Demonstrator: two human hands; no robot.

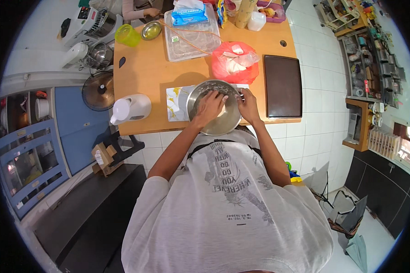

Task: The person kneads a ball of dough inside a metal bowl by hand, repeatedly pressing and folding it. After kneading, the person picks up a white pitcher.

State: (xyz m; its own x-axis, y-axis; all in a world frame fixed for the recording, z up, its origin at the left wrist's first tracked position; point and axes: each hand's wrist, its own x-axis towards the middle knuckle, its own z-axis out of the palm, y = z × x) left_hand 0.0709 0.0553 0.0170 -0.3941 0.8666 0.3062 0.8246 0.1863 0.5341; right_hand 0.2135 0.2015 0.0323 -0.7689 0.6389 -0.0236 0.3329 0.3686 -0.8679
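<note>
My left hand (210, 105) reaches into a large steel bowl (230, 122) at the table's front edge, fingers bent down inside it; what is under them is hidden. A small pale patch shows just right of these fingers. My right hand (247, 104) grips the bowl's right rim. Under the bowl lies a patterned sheet (176, 104). Behind it sits a red plastic bag (230, 68) with pale contents. A white jug (132, 110) stands to the left, and a dark rectangular tray (283, 86) lies to the right.
On the wooden table (141, 68) are a clear lidded box (187, 43), yellow cup (127, 34), small dish (151, 30) and blue pack (189, 17). A co-worker's hand (152, 12) is at the back. Mixers (100, 25) stand left, shelves (369, 63) right.
</note>
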